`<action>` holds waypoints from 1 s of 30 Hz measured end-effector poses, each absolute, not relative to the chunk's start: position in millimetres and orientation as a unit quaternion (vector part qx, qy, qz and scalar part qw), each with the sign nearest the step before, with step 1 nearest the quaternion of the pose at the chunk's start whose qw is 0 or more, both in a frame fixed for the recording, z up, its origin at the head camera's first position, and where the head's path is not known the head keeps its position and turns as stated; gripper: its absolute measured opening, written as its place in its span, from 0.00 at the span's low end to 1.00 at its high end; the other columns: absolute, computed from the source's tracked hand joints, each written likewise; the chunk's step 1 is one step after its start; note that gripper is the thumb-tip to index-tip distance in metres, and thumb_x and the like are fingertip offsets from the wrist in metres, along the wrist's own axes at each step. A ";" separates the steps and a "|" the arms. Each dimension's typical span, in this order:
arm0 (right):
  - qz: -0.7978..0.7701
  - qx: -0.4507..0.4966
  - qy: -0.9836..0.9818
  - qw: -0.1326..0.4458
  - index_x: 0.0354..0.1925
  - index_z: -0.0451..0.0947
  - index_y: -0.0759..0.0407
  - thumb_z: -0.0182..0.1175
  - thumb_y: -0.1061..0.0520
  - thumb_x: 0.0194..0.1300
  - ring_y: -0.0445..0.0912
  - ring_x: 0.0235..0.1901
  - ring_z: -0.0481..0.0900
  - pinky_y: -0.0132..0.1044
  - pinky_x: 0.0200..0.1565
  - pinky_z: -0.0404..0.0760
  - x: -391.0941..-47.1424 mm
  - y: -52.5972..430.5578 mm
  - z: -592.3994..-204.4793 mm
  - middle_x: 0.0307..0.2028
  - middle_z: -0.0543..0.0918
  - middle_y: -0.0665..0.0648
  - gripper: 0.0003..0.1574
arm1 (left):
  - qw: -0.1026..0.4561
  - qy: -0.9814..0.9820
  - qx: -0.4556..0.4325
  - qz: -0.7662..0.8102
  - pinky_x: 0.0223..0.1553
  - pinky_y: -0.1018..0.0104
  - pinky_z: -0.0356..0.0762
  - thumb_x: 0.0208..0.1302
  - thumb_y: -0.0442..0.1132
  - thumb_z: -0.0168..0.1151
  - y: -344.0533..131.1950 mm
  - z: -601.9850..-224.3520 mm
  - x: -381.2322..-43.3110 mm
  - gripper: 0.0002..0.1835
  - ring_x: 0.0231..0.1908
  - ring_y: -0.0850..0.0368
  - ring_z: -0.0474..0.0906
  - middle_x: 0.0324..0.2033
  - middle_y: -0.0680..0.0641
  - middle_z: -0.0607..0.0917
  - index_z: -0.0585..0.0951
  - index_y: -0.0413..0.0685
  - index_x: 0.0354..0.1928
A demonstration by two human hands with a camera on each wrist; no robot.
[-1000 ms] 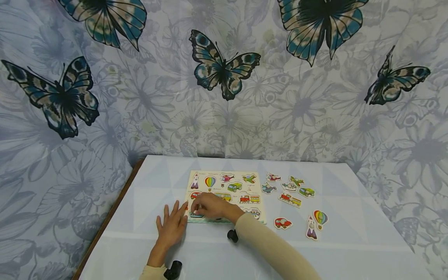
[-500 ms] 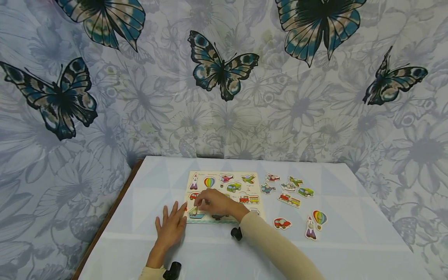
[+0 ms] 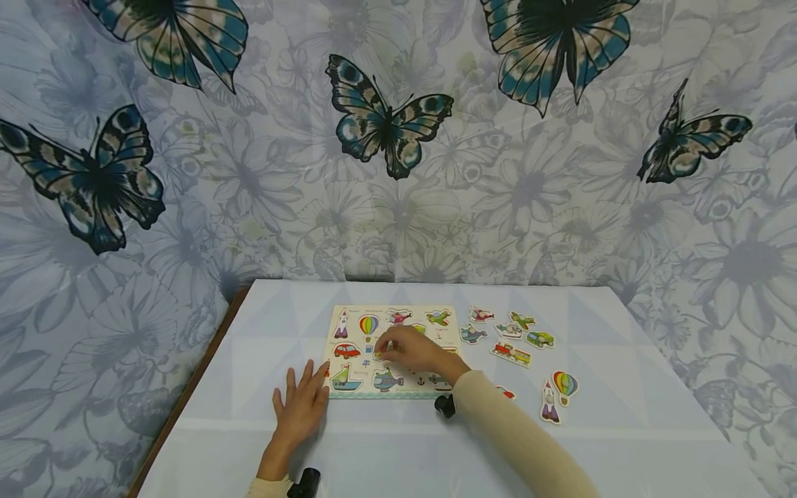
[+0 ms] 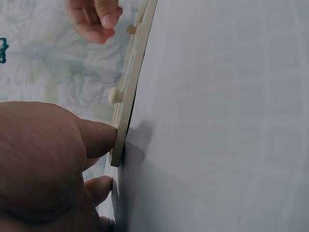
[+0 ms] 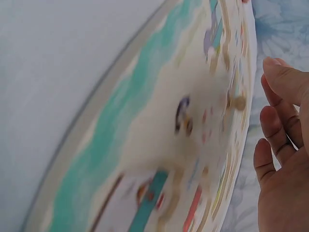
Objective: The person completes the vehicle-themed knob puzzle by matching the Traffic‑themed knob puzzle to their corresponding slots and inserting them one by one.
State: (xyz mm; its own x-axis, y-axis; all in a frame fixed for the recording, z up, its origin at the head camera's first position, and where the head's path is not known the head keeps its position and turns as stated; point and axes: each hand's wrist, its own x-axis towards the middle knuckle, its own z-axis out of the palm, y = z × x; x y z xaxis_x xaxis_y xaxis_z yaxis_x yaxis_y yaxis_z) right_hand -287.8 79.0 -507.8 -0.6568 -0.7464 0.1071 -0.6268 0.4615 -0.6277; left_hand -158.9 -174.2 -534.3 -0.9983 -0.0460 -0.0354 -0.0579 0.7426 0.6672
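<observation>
A wooden peg puzzle board (image 3: 398,395) printed with vehicles lies on the table. My left hand (image 3: 303,406) rests spread at its left edge; in the left wrist view, the thumb (image 4: 99,137) touches the board's side beside a wooden knob (image 4: 115,95). Above the board's middle hovers my right hand (image 3: 412,349), fingers loosely bent. The right wrist view shows nothing between its fingers, which are apart from a knob (image 5: 236,102) on the board. A sailboat (image 3: 345,378) shows at the board's lower left, and a blue helicopter (image 3: 387,380) beside it.
Right of the board lie several loose pieces, among them a train (image 3: 511,353), a green jeep (image 3: 539,339), a rocket (image 3: 550,403) and a hot-air balloon (image 3: 565,386). The right sleeve partly covers a red car (image 3: 506,393). A butterfly-patterned wall stands behind the table (image 3: 386,449).
My right hand has lifted off the sailboat and moved rightward and up over the board's middle, uncovering the sailboat and red car pictures. The left hand keeps its place.
</observation>
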 end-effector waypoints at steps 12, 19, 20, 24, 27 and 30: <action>-0.350 -0.341 0.869 0.076 0.48 0.84 0.54 0.61 0.59 0.71 0.42 0.38 0.76 0.36 0.40 0.77 -300.6 148.5 -514.1 0.45 0.86 0.50 0.10 | 0.007 0.933 -0.029 0.358 0.64 0.21 0.25 0.74 0.39 0.51 -173.5 -532.3 -157.1 0.27 0.74 0.21 0.34 0.75 0.29 0.55 0.67 0.46 0.73; -0.350 -0.324 0.878 0.049 0.48 0.84 0.56 0.61 0.59 0.71 0.44 0.41 0.77 0.40 0.45 0.77 -307.2 181.2 -512.9 0.47 0.86 0.52 0.10 | 0.007 0.934 -0.031 0.355 0.64 0.21 0.25 0.75 0.40 0.51 -174.4 -533.1 -155.9 0.27 0.74 0.20 0.34 0.75 0.29 0.55 0.67 0.47 0.73; -0.348 -0.320 0.880 0.045 0.48 0.84 0.56 0.61 0.59 0.71 0.44 0.41 0.77 0.40 0.45 0.77 -308.0 185.2 -512.8 0.47 0.86 0.51 0.10 | 0.007 0.934 -0.031 0.355 0.64 0.21 0.25 0.75 0.40 0.51 -174.4 -533.7 -155.9 0.27 0.74 0.20 0.34 0.75 0.29 0.55 0.67 0.47 0.73; -0.343 -0.315 0.885 0.024 0.47 0.84 0.57 0.62 0.59 0.69 0.44 0.40 0.78 0.43 0.46 0.76 -309.7 200.4 -512.7 0.45 0.87 0.52 0.09 | 0.008 0.932 -0.031 0.360 0.63 0.21 0.25 0.74 0.40 0.52 -173.6 -535.2 -155.7 0.27 0.74 0.20 0.34 0.75 0.28 0.55 0.68 0.46 0.73; -0.336 -0.314 0.888 0.007 0.46 0.84 0.57 0.63 0.60 0.69 0.43 0.37 0.78 0.42 0.44 0.75 -309.5 212.1 -513.1 0.43 0.87 0.53 0.09 | 0.008 0.933 -0.033 0.359 0.64 0.21 0.25 0.74 0.40 0.52 -173.7 -536.0 -155.8 0.27 0.74 0.21 0.34 0.75 0.29 0.55 0.68 0.47 0.73; -0.338 -0.297 0.893 0.008 0.46 0.84 0.58 0.63 0.59 0.69 0.43 0.36 0.77 0.40 0.41 0.75 -308.0 224.0 -511.9 0.42 0.86 0.52 0.09 | 0.008 0.934 -0.034 0.355 0.64 0.22 0.25 0.74 0.40 0.52 -174.0 -535.7 -156.4 0.27 0.74 0.21 0.34 0.75 0.29 0.55 0.68 0.47 0.73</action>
State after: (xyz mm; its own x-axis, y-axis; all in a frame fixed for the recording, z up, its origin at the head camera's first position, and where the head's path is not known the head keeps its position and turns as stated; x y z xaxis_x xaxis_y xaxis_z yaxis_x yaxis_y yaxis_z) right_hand -308.0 224.0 -511.9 -0.8237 -0.5354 0.1865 -0.5247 0.5954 -0.6084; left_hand -156.4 -174.0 -535.7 -0.9975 -0.0582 -0.0401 -0.0701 0.7451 0.6633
